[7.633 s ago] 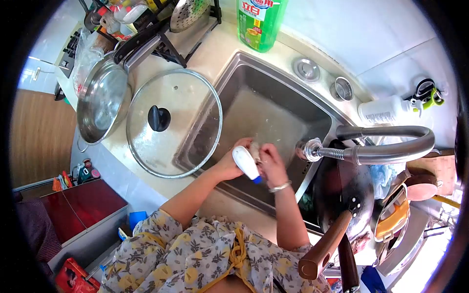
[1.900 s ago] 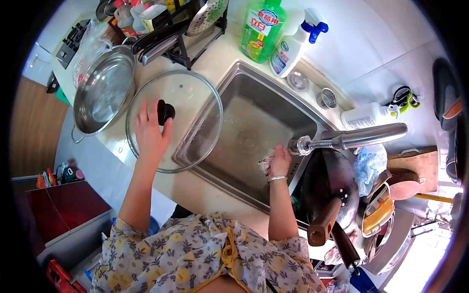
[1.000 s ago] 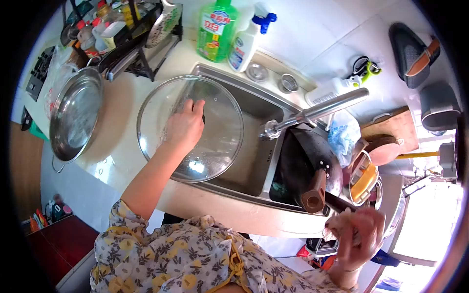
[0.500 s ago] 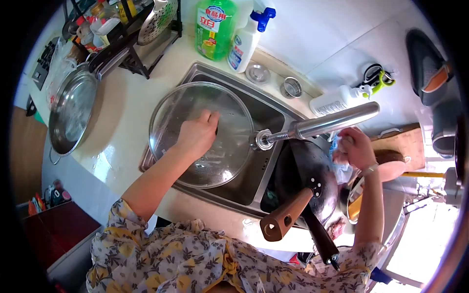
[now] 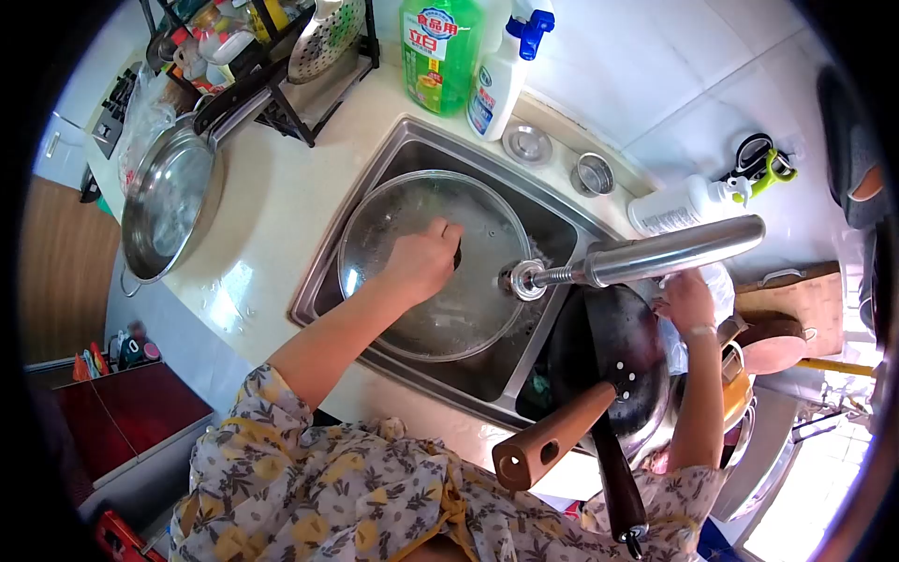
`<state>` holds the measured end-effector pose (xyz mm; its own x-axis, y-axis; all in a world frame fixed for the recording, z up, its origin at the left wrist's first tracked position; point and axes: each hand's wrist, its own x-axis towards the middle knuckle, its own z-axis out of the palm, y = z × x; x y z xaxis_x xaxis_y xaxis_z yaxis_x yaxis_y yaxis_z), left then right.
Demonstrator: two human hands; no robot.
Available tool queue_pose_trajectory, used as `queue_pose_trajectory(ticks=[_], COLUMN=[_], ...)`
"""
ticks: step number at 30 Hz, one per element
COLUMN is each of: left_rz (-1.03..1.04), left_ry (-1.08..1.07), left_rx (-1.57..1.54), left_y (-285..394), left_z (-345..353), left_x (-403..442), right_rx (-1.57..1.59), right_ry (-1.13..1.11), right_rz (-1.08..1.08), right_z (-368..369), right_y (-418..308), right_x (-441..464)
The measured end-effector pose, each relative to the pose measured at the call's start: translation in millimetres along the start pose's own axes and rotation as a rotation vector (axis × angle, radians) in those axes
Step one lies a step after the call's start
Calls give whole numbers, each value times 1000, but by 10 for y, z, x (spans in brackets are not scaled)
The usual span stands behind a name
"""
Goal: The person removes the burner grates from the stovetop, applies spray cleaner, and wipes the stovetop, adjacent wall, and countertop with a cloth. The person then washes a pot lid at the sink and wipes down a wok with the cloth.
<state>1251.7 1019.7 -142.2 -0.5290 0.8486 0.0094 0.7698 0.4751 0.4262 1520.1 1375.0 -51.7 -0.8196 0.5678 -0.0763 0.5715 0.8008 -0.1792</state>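
Observation:
My left hand (image 5: 426, 264) is closed on the dark knob of a round glass lid (image 5: 403, 323) with a metal rim. The lid lies over the left basin of the steel sink (image 5: 323, 281), beneath the faucet's spout end. My right hand (image 5: 686, 302) is beside the metal faucet (image 5: 674, 251), near a clear plastic bag (image 5: 719, 286). Its fingers are partly hidden, so I cannot tell what they hold. A dark wok (image 5: 585, 342) and a brown-handled pan (image 5: 554, 426) are stacked over the right basin.
A steel pan (image 5: 169, 211) rests on the left counter, near a black rack (image 5: 314, 122). Behind the sink stand green detergent (image 5: 440, 56), a spray bottle (image 5: 501, 84), a small metal cup (image 5: 593, 174) and a white bottle (image 5: 679, 206). A wooden board (image 5: 791, 300) leans at right.
My left hand has lowered the glass lid into the left basin. My right hand has shifted slightly down behind the faucet. The whole view has swung a little.

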Motion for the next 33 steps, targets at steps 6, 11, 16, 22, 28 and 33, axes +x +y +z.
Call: queue_pose_trajectory(ticks=[6, 11, 16, 22, 28, 33], left_rz=[32, 1, -44, -145, -369, -577], left_ry=[26, -35, -45, 4, 58, 97], left_rx=[-85, -158, -307, -559, -898, -1153], left_y=[-60, -24, -17, -308, -709, -789], left_z=[174, 289, 376, 557, 798, 781], left_x=[46, 110, 109, 31, -69, -90], right_rx=[675, 910, 817, 1594, 1923, 1950], right_ry=[733, 1190, 499, 211, -94, -147], right_rz=[456, 570, 457, 877, 417, 197], right_z=[-400, 455, 1038, 1545, 1686, 1759], right_y=[-236, -1378, -2425, -2353, -2318, -2632], right_x=[-1959, -3035, -2754, -1513, -941, -669])
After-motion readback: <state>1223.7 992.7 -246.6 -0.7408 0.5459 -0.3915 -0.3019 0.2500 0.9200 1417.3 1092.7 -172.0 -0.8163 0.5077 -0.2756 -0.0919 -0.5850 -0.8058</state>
